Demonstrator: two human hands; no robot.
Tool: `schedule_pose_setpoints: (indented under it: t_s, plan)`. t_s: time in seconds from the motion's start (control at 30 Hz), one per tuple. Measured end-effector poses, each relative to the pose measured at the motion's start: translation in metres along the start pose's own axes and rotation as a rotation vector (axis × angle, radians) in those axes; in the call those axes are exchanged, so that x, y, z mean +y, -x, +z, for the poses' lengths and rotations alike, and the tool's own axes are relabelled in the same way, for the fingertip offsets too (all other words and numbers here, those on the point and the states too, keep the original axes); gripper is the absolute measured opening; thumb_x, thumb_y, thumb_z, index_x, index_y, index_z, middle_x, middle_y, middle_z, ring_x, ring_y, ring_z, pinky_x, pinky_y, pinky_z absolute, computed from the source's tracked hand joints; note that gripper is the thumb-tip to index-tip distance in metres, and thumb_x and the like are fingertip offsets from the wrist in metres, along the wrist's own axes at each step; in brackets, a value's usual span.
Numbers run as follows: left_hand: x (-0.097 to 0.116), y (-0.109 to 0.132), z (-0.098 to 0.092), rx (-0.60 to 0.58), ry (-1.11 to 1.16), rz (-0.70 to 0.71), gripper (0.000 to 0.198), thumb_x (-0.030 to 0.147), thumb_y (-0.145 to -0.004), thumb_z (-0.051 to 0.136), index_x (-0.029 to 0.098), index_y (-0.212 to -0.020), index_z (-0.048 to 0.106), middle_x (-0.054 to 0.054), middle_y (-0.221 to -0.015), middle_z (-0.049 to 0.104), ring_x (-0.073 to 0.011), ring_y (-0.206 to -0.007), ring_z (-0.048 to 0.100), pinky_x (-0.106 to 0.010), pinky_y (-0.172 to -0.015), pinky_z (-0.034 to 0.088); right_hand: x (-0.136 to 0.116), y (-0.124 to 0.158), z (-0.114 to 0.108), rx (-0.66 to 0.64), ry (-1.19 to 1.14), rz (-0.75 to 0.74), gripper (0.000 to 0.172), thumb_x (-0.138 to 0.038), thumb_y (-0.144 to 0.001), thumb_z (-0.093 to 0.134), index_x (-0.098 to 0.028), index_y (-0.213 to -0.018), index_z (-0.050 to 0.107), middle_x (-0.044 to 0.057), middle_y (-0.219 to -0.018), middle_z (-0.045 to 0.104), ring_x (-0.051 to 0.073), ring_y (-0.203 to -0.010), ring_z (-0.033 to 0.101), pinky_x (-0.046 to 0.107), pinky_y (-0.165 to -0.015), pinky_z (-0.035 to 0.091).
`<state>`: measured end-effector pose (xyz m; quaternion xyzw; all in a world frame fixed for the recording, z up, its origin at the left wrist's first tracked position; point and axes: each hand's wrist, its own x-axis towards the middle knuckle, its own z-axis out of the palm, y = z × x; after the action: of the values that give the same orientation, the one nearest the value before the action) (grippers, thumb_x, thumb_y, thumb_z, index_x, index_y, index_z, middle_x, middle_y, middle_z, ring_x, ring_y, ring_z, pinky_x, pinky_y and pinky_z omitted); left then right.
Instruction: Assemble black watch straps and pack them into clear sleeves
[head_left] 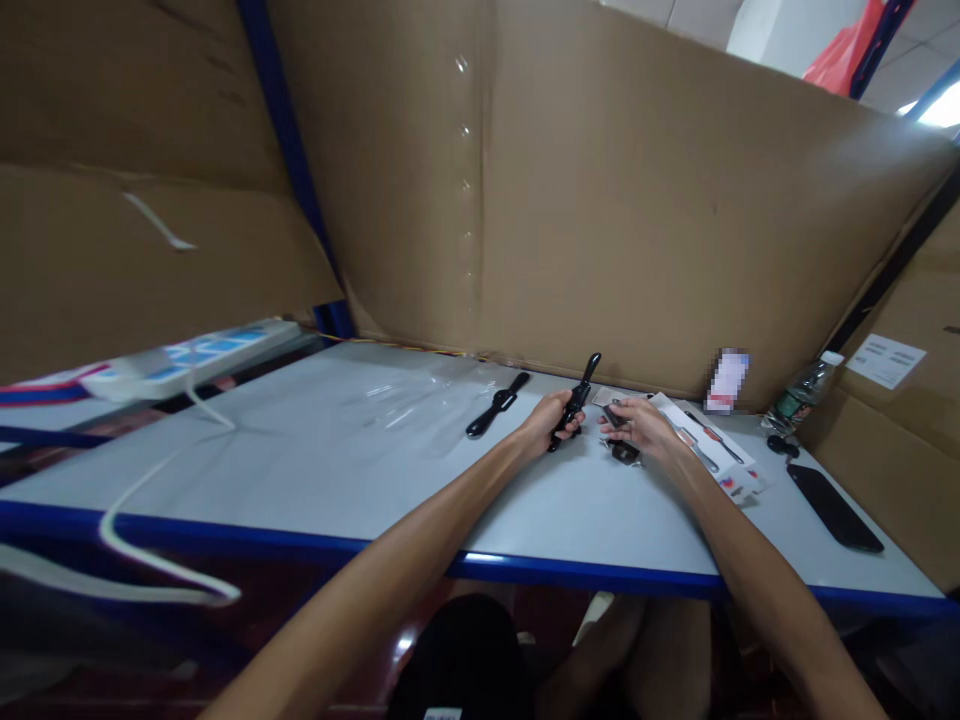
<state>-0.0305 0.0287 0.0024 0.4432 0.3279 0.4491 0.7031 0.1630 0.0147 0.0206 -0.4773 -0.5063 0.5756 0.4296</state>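
Note:
My left hand (553, 422) is closed around a black spokeshave (587, 378), whose handle tip points up and away from me. My right hand (643, 425) pinches a small dark flat metal piece (613, 414) close to the spokeshave; I cannot tell whether the two touch. Below the right hand, some small dark metal parts (624, 453) lie on the table. A second black spokeshave (497, 405) rests to the left of my left hand. Partly behind my right wrist lies a white box (709, 440) printed with pictures of such tools.
Clear plastic bags (420, 400) spread over the grey table (300, 450). At the right are a plastic bottle (802, 397), a black phone-like slab (836, 508) and small black round items (782, 446). A power strip (202, 358) stands at left, and cardboard walls (600, 200) enclose the table.

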Motion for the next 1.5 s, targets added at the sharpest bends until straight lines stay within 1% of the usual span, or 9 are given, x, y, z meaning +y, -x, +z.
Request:
schedule_pose_setpoints:
  t_s: [0.2,0.33,0.5,0.83,1.03,1.13,1.23,1.33,1.5]
  plan:
    - [0.003,0.006,0.004,0.042,-0.052,0.007,0.021,0.030,-0.104,0.037,0.019,-0.088,0.046,0.003,-0.059,0.051,-0.0045,-0.037,0.037,-0.014,-0.037,0.020,0.002,-0.005,-0.001,0.049,0.155,-0.153,0.028,-0.028,-0.070,0.085,-0.017,-0.070,0.059,-0.003,-0.059,0.057,0.008,-0.049,0.049,0.019,-0.046,0.041]
    - [0.003,0.007,0.007,0.035,-0.089,-0.016,0.023,0.030,-0.104,0.040,0.019,-0.086,0.047,0.006,-0.053,0.045,-0.0032,-0.033,0.027,-0.016,-0.037,0.012,0.003,-0.001,0.002,0.013,0.190,-0.083,0.027,-0.039,-0.079,0.076,-0.017,-0.078,0.061,-0.002,-0.059,0.061,0.008,-0.046,0.051,0.019,-0.044,0.042]
    - [0.000,0.007,0.008,0.040,-0.144,-0.004,0.024,0.032,-0.101,0.051,0.017,-0.082,0.051,0.005,-0.050,0.046,-0.0024,-0.032,0.026,-0.017,-0.037,0.010,0.001,0.005,0.007,-0.062,0.250,-0.052,0.031,-0.045,-0.082,0.074,-0.019,-0.081,0.058,-0.010,-0.046,0.047,0.005,-0.033,0.031,0.018,-0.036,0.037]
    - [-0.003,0.008,0.012,-0.071,-0.240,0.007,0.039,0.035,-0.102,0.046,0.014,-0.071,0.056,0.000,-0.052,0.052,-0.0038,-0.034,0.030,-0.018,-0.035,0.014,0.005,0.001,0.011,-0.105,0.119,-0.040,0.026,-0.037,-0.078,0.075,-0.019,-0.078,0.056,-0.005,-0.055,0.058,0.007,-0.040,0.046,0.021,-0.045,0.045]
    - [-0.001,0.010,0.013,-0.156,-0.228,0.012,0.035,0.036,-0.096,0.059,0.012,-0.071,0.060,0.000,-0.055,0.051,-0.0031,-0.037,0.033,-0.017,-0.036,0.015,0.007,-0.003,0.008,-0.132,0.108,-0.052,0.022,-0.034,-0.079,0.071,-0.019,-0.082,0.056,-0.001,-0.068,0.065,0.010,-0.049,0.052,0.023,-0.050,0.046]
    - [-0.003,0.007,0.013,-0.067,-0.184,-0.008,0.026,0.025,-0.096,0.058,0.013,-0.074,0.058,0.000,-0.055,0.053,-0.0031,-0.037,0.033,-0.017,-0.037,0.015,0.004,-0.004,0.001,0.056,0.355,-0.124,0.015,-0.033,-0.084,0.064,-0.019,-0.089,0.060,0.000,-0.068,0.065,0.012,-0.052,0.054,0.023,-0.051,0.043]
    - [-0.006,0.004,0.011,0.069,-0.141,-0.006,0.025,0.021,-0.098,0.054,0.013,-0.075,0.055,-0.001,-0.056,0.056,-0.0039,-0.038,0.036,-0.017,-0.037,0.018,0.000,-0.002,-0.008,0.290,0.868,-0.298,0.007,-0.023,-0.085,0.061,-0.019,-0.088,0.067,0.002,-0.072,0.068,0.016,-0.068,0.062,0.025,-0.064,0.044]
    - [-0.005,0.003,0.009,0.151,-0.140,-0.024,0.027,0.020,-0.100,0.049,0.013,-0.074,0.054,-0.002,-0.055,0.056,-0.0042,-0.038,0.036,-0.018,-0.038,0.019,-0.005,0.003,-0.012,0.207,1.235,-0.367,0.008,-0.021,-0.085,0.066,-0.020,-0.088,0.073,0.004,-0.088,0.074,0.019,-0.086,0.066,0.026,-0.073,0.043]
    - [-0.001,0.004,0.008,0.187,-0.134,-0.031,0.028,0.018,-0.102,0.043,0.013,-0.077,0.054,-0.002,-0.055,0.056,-0.0039,-0.038,0.036,-0.018,-0.038,0.019,-0.010,0.009,-0.013,0.184,1.383,-0.319,0.013,-0.024,-0.089,0.064,-0.021,-0.095,0.076,0.007,-0.096,0.076,0.022,-0.092,0.068,0.027,-0.072,0.041]
